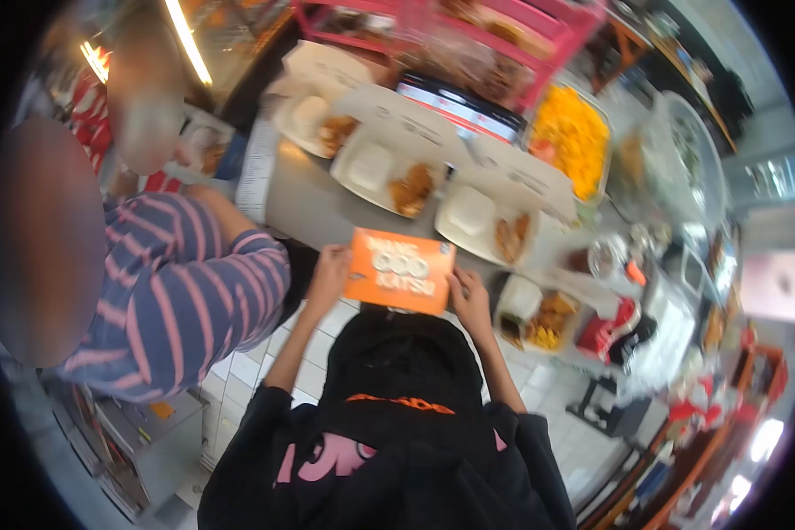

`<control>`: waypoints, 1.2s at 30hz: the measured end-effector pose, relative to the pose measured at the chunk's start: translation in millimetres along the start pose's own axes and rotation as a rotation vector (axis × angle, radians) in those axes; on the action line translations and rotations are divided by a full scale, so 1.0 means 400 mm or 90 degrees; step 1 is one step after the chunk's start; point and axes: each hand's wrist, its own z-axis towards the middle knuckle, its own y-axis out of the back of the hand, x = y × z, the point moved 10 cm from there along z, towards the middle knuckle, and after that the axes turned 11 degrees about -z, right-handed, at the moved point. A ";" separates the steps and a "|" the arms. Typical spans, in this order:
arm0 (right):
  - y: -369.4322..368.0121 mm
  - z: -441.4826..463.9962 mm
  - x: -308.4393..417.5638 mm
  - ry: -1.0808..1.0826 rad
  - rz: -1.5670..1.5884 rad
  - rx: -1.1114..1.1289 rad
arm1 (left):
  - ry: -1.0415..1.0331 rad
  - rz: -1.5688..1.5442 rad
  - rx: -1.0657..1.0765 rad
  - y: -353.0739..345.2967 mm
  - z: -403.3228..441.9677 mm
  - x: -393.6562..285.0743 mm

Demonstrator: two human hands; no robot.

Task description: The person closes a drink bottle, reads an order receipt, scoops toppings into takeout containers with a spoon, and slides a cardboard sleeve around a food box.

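An orange card with white lettering (399,271) is held flat in front of the dark shirt, between both hands. My left hand (329,272) grips its left edge, and my right hand (469,295) pinches its right edge. Just beyond the card, open white food boxes stand on the metal counter (296,208). The middle box (367,167) and the box right of it (466,212) each hold rice and a brown fried piece. Another open box (314,119) lies farther left, and one with yellow food (552,321) is near my right hand.
A person in a striped shirt (181,287) stands close at the left. Behind the boxes are a screen (459,106), a pink rack (548,53) and a tray of yellow food (570,137). A clear plastic tub (711,146) and a red item (608,329) are at the right.
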 end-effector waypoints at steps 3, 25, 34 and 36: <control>-0.025 -0.003 -0.039 -0.005 0.020 -0.014 | 0.068 -0.001 -0.051 -0.020 -0.015 -0.009; -0.109 -0.024 0.222 0.332 -0.411 0.151 | -0.382 0.478 0.448 -0.193 -0.041 -0.259; -0.136 -0.044 0.195 0.445 -0.389 -0.012 | -0.471 0.495 0.421 -0.211 -0.047 -0.214; -0.135 -0.036 0.190 0.421 -0.405 -0.028 | -0.511 0.505 0.435 -0.222 -0.047 -0.213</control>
